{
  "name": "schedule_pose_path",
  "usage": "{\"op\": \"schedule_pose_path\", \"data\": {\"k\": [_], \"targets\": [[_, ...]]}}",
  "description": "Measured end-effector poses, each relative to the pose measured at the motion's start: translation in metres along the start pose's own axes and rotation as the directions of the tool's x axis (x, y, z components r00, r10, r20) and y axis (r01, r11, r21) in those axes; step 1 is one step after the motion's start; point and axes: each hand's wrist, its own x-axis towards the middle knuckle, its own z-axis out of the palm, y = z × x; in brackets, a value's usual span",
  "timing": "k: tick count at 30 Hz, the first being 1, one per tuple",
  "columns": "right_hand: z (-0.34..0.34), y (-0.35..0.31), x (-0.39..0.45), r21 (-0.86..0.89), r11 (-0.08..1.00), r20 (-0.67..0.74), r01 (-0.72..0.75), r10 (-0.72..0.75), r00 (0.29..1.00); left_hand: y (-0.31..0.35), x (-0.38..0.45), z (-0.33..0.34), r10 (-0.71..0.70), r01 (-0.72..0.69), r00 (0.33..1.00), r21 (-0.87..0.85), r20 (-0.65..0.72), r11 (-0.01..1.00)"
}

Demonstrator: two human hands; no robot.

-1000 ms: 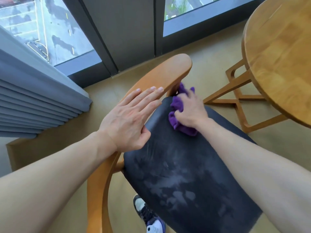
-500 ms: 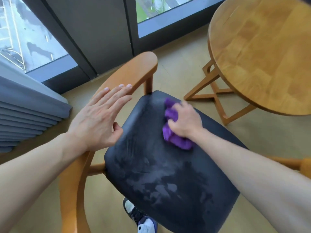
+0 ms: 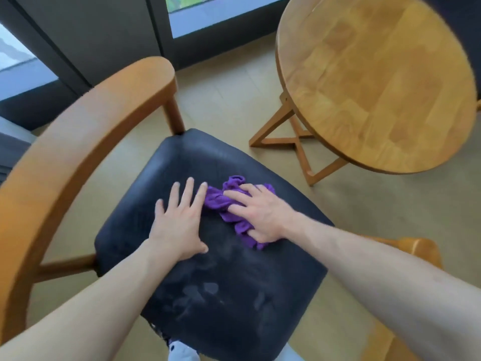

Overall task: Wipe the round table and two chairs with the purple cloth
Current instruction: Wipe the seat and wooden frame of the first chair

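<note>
On the far left is the wooden chair back (image 3: 78,131), a big curved rail that bends around the seat. Next comes the dark chair seat (image 3: 208,269). It has pale, smeary marks near the front edge, so that part looks not clean yet.

The left hand (image 3: 179,222) lies flat on the seat with its fingers spread wide — it holds nothing. Its fingertips sit just beside the purple cloth (image 3: 229,204), maybe touching the edge. If the cloth gets pushed that way, it could bump into those fingers and bunch up more.

The cloth is in the middle of the seat, all scrunched in a lump. The right hand (image 3: 257,214) presses down on top of it, fingers partly curled into the folds and holding it. A lumpy cloth only rubs a small patch, so some smears could get missed. The hand could also slide off the cloth and rub the seat bare.

To the right stands the round table (image 3: 377,82), well apart from the seat. Its top looks dry, with no wipe marks I can see, so I think it may be easy to forget — the same goes for the second chair, which I can only see a small wooden bit (image 3: 416,246) of under the right arm.
</note>
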Motion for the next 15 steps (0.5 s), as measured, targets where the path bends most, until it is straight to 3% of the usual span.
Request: {"op": "schedule_pose_path", "data": {"k": [2, 4, 6, 7, 8, 9, 12, 15], "targets": [[-0.006, 0.029, -0.008, -0.006, 0.999, -0.007, -0.045, 0.045, 0.999, 0.001, 0.004, 0.025, -0.051, 0.051, 0.997, -0.001, 0.066, 0.999], [-0.009, 0.041, 0.005, 0.19, 0.933, -0.129, -0.305, 0.331, 0.935, 0.0, 0.006, 0.039, -0.079, 0.079, 0.997, 0.013, 0.018, 0.997], [-0.013, 0.032, 0.035, 0.514, 0.673, -0.153, -0.533, 0.683, 0.715, 0.002, 0.007, 0.043, -0.091, 0.091, 0.996, 0.011, 0.009, 0.996], [-0.016, 0.022, 0.054, 0.591, 0.558, -0.119, -0.583, 0.775, 0.621, 0.001, 0.007, 0.044, -0.096, 0.096, 0.995, 0.007, 0.009, 0.995], [-0.02, 0.012, 0.069, 0.594, 0.524, -0.108, -0.61, 0.804, 0.585, 0.001, 0.008, 0.045, -0.099, 0.099, 0.995, 0.012, 0.004, 0.995], [-0.021, 0.002, 0.079, 0.542, 0.568, -0.131, -0.619, 0.785, 0.605, 0.001, 0.009, 0.045, -0.099, 0.099, 0.995, 0.023, -0.001, 0.995], [-0.012, -0.014, 0.069, 0.278, 0.786, -0.195, -0.552, 0.609, 0.769, 0.001, 0.009, 0.046, -0.105, 0.105, 0.995, 0.02, 0.003, 0.994], [0.007, -0.012, 0.016, 0.222, 0.854, -0.201, -0.47, 0.512, 0.835, 0.002, 0.009, 0.041, -0.105, 0.104, 0.995, 0.025, 0.006, 0.994]]}}
